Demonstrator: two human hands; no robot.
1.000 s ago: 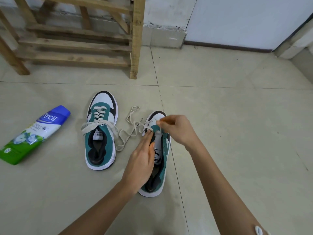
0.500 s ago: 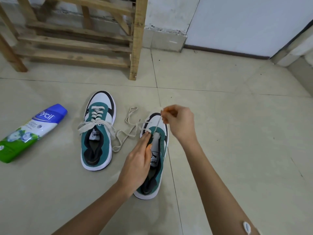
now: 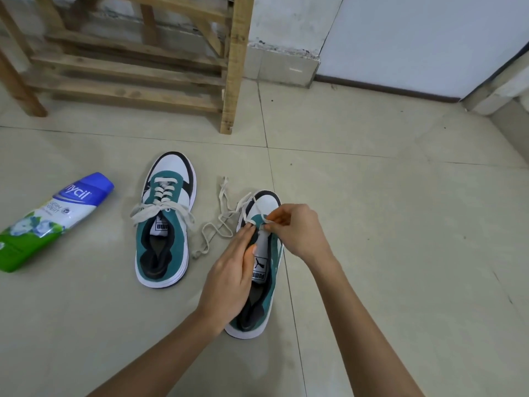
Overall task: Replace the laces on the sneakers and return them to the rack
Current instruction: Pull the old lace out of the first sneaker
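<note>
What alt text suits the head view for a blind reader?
A person laces a green-and-white sneaker on a tiled floor: the right hand pinches the lace, the left hand holds the sneaker. A laced sneaker, bottle and wooden rack sit nearby.

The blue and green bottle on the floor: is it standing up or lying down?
Lying down. The bottle rests on its side on the floor, blue end farther from the camera.

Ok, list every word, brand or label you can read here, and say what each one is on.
"nycil": white, green and blue plastic bottle lying on the floor.
"GERM EXPERT": same bottle, barely legible; its finer print is too blurred.
"PUMA": tongue label of the laced green, white and black sneaker.
"PUMA": tongue label of the barely laced matching sneaker.
</note>
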